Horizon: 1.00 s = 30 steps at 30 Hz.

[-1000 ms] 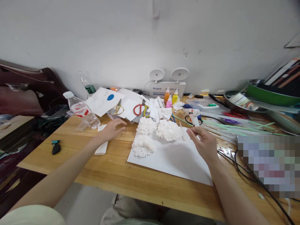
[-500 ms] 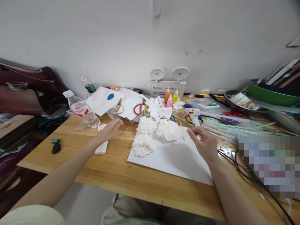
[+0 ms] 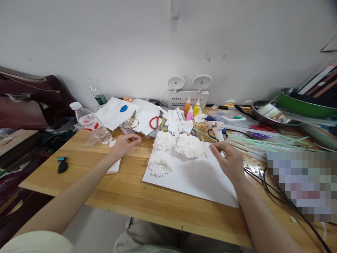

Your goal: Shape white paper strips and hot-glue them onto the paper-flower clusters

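Observation:
Three fluffy white paper clusters, at the back left [image 3: 163,141], back middle [image 3: 189,146] and front left [image 3: 159,164], rest on a white sheet [image 3: 202,179]. A thin wooden stick [image 3: 204,147] lies beside the middle cluster. My left hand [image 3: 125,146] hovers over folded white paper [image 3: 114,166], left of the sheet, its fingers bent and slightly apart, holding nothing. Above the sheet's right part is my right hand [image 3: 229,160], with thumb and fingers apart and nothing visible between them. A white glue gun [image 3: 218,131] stands just behind it.
Two bottles [image 3: 94,126] [image 3: 98,94], scissors [image 3: 131,121] and loose papers [image 3: 112,114] are at the back left. Small paint bottles [image 3: 196,108] stand by a white lamp unit [image 3: 188,98]. Cables [image 3: 273,196], plastic strips and pans [image 3: 305,103] lie on the right.
My left hand has opened a little, its thumb and fingers now parted, and has shifted slightly. My right hand has barely moved.

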{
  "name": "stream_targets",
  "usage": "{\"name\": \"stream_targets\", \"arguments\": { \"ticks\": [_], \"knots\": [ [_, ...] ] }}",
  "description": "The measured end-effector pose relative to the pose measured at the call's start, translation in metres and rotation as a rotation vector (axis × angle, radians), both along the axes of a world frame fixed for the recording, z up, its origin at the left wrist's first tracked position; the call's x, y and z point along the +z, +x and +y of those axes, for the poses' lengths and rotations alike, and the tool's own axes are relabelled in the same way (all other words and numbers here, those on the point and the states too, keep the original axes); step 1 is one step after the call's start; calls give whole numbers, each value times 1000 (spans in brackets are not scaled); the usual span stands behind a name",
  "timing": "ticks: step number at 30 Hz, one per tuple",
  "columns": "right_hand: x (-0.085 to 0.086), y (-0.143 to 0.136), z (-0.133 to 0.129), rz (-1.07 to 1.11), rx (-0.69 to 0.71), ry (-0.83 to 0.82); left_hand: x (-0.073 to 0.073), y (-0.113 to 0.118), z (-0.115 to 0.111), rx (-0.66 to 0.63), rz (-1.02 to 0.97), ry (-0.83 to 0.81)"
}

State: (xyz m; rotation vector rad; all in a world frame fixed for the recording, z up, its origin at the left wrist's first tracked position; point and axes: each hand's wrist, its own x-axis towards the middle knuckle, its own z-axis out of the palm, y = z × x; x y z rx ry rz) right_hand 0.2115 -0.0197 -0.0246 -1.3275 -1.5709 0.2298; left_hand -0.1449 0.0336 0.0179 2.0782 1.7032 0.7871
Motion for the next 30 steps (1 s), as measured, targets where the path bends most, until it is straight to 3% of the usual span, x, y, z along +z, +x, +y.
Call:
{"name": "stream_targets", "arguments": {
  "ticks": [7,15,23,28,30],
  "knots": [
    [0,0,-1,-6,-1,2,-1,2,-2,-38,-32,93],
    [0,-1,-1,-27,-7,1,-3,-1,0,-88,69,156],
    [-1,-1,0,-46,-7,2,-11,-10,11,-161,174,339],
    [0,-2,0,-46,-8,8,-18,-18,17,-335,328,234],
    [0,-2,0,-49,-4,7,-20,-19,16,-344,362,191]
  ]
}}
